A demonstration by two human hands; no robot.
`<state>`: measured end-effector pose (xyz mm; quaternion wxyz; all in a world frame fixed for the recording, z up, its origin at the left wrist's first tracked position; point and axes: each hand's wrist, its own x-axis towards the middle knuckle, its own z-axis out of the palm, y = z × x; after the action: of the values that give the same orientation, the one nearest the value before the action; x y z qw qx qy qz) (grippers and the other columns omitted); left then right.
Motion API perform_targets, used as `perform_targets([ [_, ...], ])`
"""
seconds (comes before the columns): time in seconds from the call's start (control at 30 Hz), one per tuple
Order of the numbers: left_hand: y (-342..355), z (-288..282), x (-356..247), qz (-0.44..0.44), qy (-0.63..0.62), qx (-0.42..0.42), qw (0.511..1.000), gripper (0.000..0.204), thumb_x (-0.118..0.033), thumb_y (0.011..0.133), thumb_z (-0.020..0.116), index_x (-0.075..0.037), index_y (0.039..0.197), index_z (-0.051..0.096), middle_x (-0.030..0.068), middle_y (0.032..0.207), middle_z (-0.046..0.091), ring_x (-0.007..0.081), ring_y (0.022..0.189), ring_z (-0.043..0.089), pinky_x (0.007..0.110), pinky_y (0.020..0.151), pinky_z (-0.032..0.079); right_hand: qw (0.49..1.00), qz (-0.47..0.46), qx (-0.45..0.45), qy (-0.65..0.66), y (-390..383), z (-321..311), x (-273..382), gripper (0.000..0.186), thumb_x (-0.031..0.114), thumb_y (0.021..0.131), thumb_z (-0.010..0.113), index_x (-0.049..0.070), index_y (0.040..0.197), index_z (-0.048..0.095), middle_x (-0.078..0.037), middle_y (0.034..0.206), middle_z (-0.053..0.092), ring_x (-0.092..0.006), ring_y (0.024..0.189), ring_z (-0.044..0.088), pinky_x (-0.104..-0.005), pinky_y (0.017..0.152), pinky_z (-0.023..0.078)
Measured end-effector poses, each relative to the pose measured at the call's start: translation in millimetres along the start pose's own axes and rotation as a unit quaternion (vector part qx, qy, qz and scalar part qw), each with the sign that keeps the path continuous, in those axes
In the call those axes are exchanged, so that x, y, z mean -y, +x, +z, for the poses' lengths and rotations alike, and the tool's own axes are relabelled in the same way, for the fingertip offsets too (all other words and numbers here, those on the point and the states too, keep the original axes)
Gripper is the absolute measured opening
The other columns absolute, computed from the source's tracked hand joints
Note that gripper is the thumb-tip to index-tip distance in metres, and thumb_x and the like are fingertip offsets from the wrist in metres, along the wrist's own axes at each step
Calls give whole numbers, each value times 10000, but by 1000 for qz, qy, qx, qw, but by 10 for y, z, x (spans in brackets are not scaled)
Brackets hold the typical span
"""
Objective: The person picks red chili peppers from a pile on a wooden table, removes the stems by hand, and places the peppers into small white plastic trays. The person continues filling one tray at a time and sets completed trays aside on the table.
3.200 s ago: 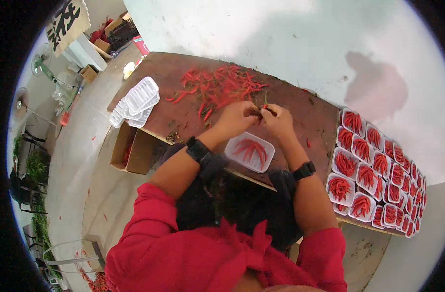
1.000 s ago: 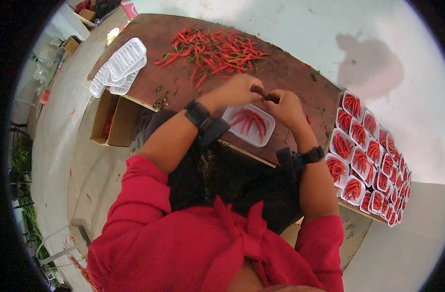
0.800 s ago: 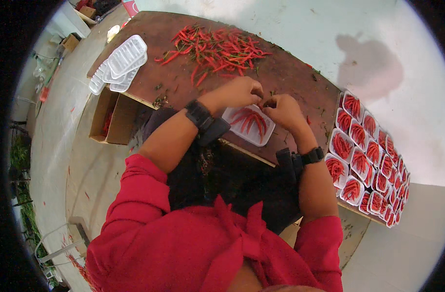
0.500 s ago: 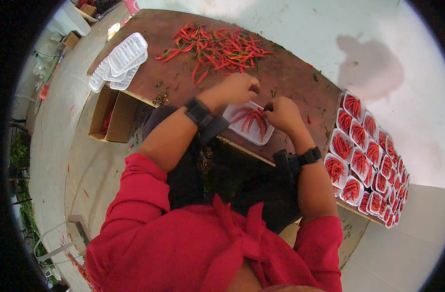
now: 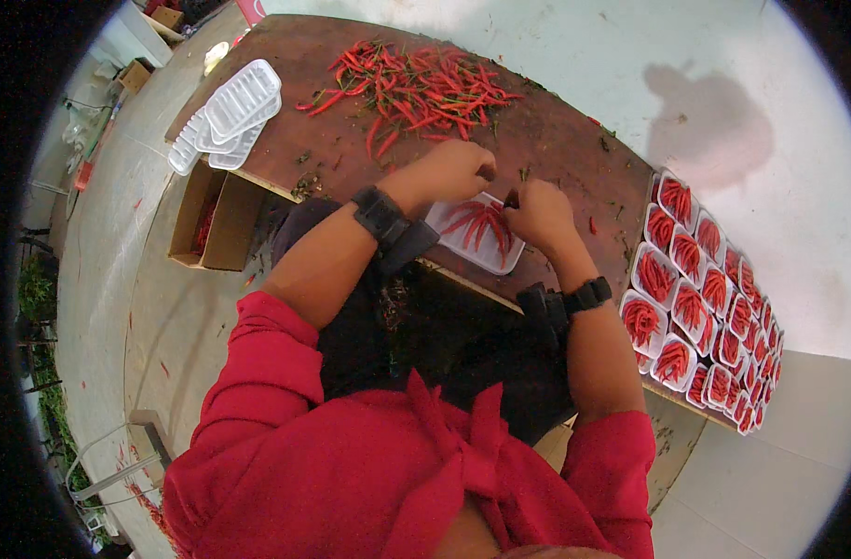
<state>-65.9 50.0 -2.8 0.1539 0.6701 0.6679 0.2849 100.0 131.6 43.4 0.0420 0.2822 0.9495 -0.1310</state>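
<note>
My left hand is curled closed just above the far side of a white plastic tray; what its fingers hold, if anything, is hidden. My right hand is closed over the tray's right part, fingertips down at a row of red chilies lying fanned inside; I cannot make out what it grips. A heap of loose red chilies with green stems lies beyond both hands on the brown board table, among scattered stem bits.
Empty white trays are stacked at the table's left end. Filled chili trays crowd the right end against a pale wall. A cardboard box sits below the left edge; a metal frame stands at lower left.
My hands, close together a second ago, have drawn apart: the left slightly up and left, the right down to the chilies in the tray. The view has shifted since the oldest frame.
</note>
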Motion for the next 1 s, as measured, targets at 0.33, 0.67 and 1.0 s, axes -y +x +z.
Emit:
perform_targets([
  [0.33, -11, 30, 0, 10, 8, 4, 1000, 184, -139, 710, 579, -56, 857, 654, 149, 873, 639, 326, 846, 613, 411, 749, 487, 999, -11, -29, -24, 13, 46, 2, 198, 230, 677, 660, 98, 818, 703, -166, 816, 650, -341, 790, 626, -434, 698, 505],
  [0.67, -22, -30, -89, -10, 36, 19, 999, 172, -123, 682, 588, -72, 827, 665, 145, 849, 642, 322, 828, 616, 416, 733, 486, 999, 0, -52, -4, 111, 8, -318, 199, 187, 671, 630, 93, 834, 691, -157, 784, 645, -340, 771, 622, -424, 703, 493],
  [1.0, -20, 17, -154, -30, 48, 35, 998, 173, -119, 674, 602, -71, 827, 667, 142, 854, 646, 316, 828, 619, 416, 731, 487, 1000, -17, -15, 12, 97, 26, -268, 174, 203, 666, 636, 86, 779, 697, -140, 788, 660, -318, 771, 634, -410, 701, 500],
])
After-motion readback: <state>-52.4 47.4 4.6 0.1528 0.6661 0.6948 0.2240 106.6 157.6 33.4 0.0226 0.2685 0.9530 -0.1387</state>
